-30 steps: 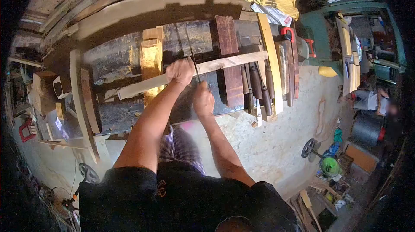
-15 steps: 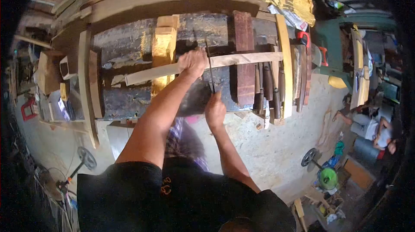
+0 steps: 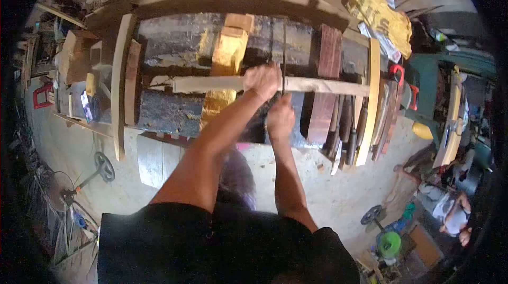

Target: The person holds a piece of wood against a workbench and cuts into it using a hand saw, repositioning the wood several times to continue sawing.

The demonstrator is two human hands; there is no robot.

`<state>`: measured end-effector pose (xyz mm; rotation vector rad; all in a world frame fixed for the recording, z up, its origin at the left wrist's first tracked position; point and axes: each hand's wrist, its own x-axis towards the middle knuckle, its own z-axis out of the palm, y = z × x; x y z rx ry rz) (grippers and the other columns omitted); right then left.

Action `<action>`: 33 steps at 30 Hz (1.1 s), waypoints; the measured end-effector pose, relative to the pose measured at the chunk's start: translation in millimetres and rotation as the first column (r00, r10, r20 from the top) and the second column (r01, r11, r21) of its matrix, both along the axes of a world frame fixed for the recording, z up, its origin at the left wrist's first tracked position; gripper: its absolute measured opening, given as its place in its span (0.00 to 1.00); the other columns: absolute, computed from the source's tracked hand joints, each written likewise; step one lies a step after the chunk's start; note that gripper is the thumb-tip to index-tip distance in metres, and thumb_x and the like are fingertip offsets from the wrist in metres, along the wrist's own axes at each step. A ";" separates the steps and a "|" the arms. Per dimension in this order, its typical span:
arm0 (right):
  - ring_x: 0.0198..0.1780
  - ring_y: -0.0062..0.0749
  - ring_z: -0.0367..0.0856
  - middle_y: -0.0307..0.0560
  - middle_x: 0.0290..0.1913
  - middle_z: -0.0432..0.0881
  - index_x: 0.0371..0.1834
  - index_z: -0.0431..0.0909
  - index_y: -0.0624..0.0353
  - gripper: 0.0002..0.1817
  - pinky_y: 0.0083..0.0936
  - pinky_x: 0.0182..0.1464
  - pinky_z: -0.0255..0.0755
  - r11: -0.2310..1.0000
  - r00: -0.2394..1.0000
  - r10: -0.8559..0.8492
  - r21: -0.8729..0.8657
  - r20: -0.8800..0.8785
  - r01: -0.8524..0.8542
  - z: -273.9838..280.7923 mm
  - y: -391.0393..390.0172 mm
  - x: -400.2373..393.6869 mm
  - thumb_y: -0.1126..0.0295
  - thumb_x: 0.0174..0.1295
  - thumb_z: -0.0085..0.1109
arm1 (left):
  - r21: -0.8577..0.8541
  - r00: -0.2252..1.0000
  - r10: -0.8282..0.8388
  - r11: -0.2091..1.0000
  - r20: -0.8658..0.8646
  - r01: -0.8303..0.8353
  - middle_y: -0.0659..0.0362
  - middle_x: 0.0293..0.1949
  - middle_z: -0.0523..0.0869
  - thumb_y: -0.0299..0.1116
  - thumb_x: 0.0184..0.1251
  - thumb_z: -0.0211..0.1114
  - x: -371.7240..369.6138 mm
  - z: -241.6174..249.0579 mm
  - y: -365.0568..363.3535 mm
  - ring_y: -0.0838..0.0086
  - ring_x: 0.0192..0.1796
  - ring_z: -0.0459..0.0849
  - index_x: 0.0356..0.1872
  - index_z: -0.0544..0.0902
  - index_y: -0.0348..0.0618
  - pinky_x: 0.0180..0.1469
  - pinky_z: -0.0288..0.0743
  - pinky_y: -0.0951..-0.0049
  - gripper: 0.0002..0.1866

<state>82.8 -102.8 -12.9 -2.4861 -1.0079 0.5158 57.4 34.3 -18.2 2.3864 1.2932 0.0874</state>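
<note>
A long pale wooden strip [image 3: 206,84] lies across a yellow-lit block [image 3: 230,46] and a reddish-brown block [image 3: 327,61] on the dark bench. My left hand [image 3: 262,80] is closed round the strip near its middle. Just right of it, a thin dark tool, like a rasp or file [image 3: 284,46], stands across the strip, pointing away from me. My right hand [image 3: 280,119] is closed round the near end of this tool, below the strip; its handle is hidden by the fingers.
Several chisel-like tools [image 3: 346,125] lie by an upright yellow batten [image 3: 373,98] at the bench's right. A red-handled saw [image 3: 396,72] is beyond them. A yellow sack [image 3: 375,11] is at the back right. Another person [image 3: 452,212] is at the far right.
The camera view has turned and shifted, so the bench appears further right and the strip more level. Both hands keep their holds, and the thin tool now reaches further beyond the strip.
</note>
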 end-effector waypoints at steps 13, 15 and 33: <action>0.34 0.67 0.78 0.69 0.29 0.79 0.46 0.66 0.57 0.11 0.56 0.35 0.69 0.973 0.976 -0.174 -0.172 -0.128 0.151 13.7 -24.8 -14.1 0.64 0.65 0.45 | 0.197 0.990 -0.076 0.979 0.119 0.052 0.58 0.16 0.80 0.38 0.62 0.52 -3.1 -0.5 -6.5 0.64 0.18 0.81 0.26 0.76 0.47 0.17 0.69 0.59 0.10; 0.33 0.66 0.78 0.68 0.28 0.79 0.48 0.67 0.57 0.13 0.55 0.34 0.70 0.991 0.982 -0.118 -0.079 -0.149 0.107 9.7 -48.5 -19.9 0.63 0.65 0.45 | 0.111 0.988 0.070 0.990 0.139 -0.085 0.59 0.15 0.80 0.38 0.64 0.52 -0.9 5.1 -3.9 0.65 0.16 0.81 0.25 0.76 0.48 0.16 0.69 0.60 0.11; 0.28 0.60 0.80 0.62 0.26 0.81 0.42 0.68 0.59 0.10 0.50 0.27 0.71 1.000 1.000 -0.010 -0.018 -0.027 0.010 7.8 -12.7 -2.8 0.66 0.63 0.50 | 0.686 0.981 -0.183 0.722 0.064 0.090 0.69 0.20 0.76 0.40 0.56 0.56 -13.9 -45.0 -21.1 0.76 0.27 0.72 0.42 0.82 0.52 0.27 0.65 0.62 0.14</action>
